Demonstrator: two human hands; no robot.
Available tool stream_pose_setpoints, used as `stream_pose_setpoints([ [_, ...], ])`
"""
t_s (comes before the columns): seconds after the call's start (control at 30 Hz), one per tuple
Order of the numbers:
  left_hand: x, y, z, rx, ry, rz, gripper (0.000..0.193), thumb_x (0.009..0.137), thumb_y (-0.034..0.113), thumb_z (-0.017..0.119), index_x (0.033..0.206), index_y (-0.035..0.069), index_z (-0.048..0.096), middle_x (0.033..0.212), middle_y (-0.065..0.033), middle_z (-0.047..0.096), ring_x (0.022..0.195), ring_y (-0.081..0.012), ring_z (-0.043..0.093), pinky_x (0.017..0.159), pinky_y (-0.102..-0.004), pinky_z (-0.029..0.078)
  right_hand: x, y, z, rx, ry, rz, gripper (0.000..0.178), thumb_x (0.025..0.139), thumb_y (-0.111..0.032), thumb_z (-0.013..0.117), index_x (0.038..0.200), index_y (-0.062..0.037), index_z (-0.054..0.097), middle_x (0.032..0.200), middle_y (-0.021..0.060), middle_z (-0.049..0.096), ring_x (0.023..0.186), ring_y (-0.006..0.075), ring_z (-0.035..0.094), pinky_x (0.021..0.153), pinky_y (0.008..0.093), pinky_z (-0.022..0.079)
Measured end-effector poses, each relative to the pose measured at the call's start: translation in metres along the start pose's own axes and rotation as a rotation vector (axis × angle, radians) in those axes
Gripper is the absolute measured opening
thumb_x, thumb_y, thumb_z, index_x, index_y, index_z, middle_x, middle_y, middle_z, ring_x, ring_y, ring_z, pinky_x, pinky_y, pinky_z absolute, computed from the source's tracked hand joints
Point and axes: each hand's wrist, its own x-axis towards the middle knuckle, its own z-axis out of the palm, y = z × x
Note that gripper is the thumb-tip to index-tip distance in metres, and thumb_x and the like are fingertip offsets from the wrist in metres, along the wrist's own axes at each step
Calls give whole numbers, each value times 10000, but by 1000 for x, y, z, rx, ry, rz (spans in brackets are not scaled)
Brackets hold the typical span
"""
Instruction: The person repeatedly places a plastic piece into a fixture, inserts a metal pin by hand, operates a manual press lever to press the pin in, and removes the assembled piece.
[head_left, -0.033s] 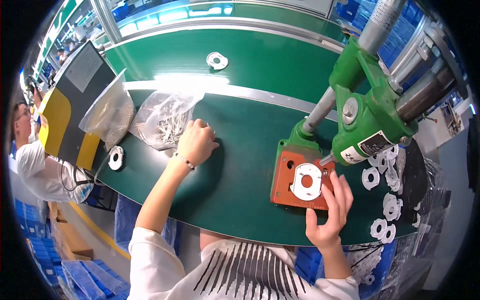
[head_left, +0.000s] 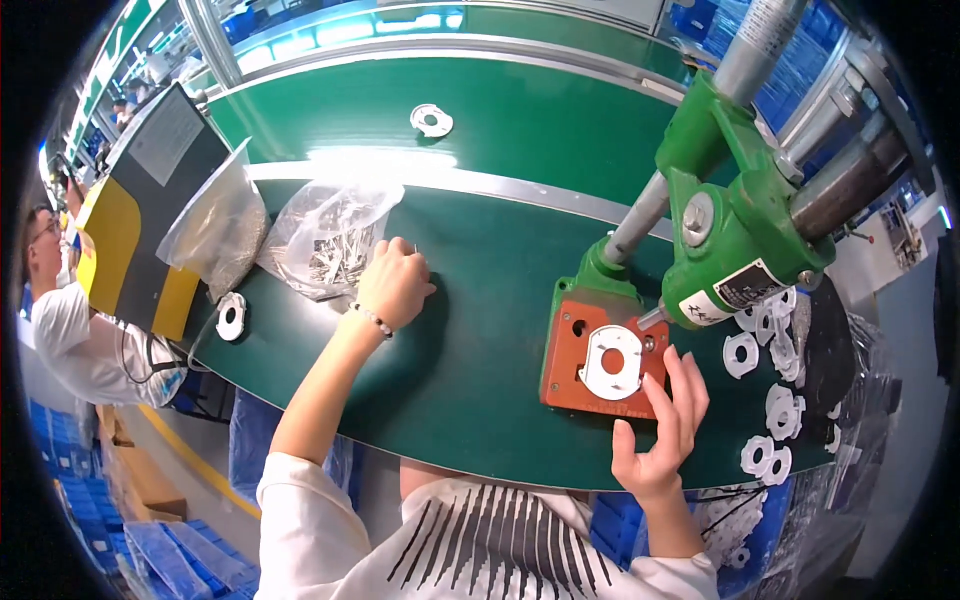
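My left hand (head_left: 393, 288) is closed in a pinch over the green table, just right of a clear plastic bag (head_left: 345, 235) of thin metal pins. A thin metallic tip, apparently a metal pin (head_left: 416, 248), pokes out past its fingers. My right hand (head_left: 665, 425) rests at the right front edge of an orange fixture block (head_left: 562, 365), fingers spread and holding nothing. One fingertip is at the rim of a white ring-shaped plastic part (head_left: 597, 375) lying on the block. Small pins appear to stand on that part. The nozzle of a green press (head_left: 720, 255) hangs just above its right side.
Loose white plastic parts (head_left: 741, 354) lie to the right of the press. Another bag (head_left: 225, 235), a grey-yellow box (head_left: 150, 215) and a single white part (head_left: 231, 317) are at left. One white part (head_left: 432, 121) lies on the green belt behind. A co-worker (head_left: 75, 320) sits at far left.
The white part on the belt has shifted slightly left. Both hands stay in nearly the same place.
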Motion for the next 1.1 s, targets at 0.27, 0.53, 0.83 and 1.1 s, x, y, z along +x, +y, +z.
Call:
stream_pose_setpoints([
  [0.27, 4, -12, 4, 27, -20, 32, 92, 700, 110, 699, 750, 51, 648, 884, -155, 549, 910, -335, 499, 812, -383, 437, -15, -1, -22, -47, -12, 0, 274, 811, -202, 536, 1005, -15, 589, 1256, 255, 487, 1197, 431, 405, 989, 488, 331],
  [0.53, -20, 2, -1, -28, -73, -2, 117, 711, 111, 704, 774, 49, 627, 941, -136, 530, 964, -324, 496, 831, -378, 437, -19, 0, -23, -33, -23, 6, 222, 818, -193, 532, 944, -31, 616, 1244, 247, 498, 1189, 424, 411, 977, 477, 343],
  [0.83, -22, 67, -37, -736, -86, 21, 122, 821, 29, 617, 914, -19, 555, 812, -95, 631, 723, -179, 611, 631, -264, 476, -12, 1, -15, 41, -40, -19, 209, 743, -115, 605, 939, -69, 663, 1191, 189, 553, 1141, 387, 457, 991, 493, 330],
  [1.1, -4, 135, -1, -1398, -60, 84, 107, 816, 12, 649, 918, -17, 647, 891, -68, 676, 785, -95, 631, 669, -226, 521, -6, 0, 10, 16, -213, 18, 294, 691, -92, 686, 971, -17, 638, 1176, 133, 589, 1101, 293, 550, 1010, 500, 319],
])
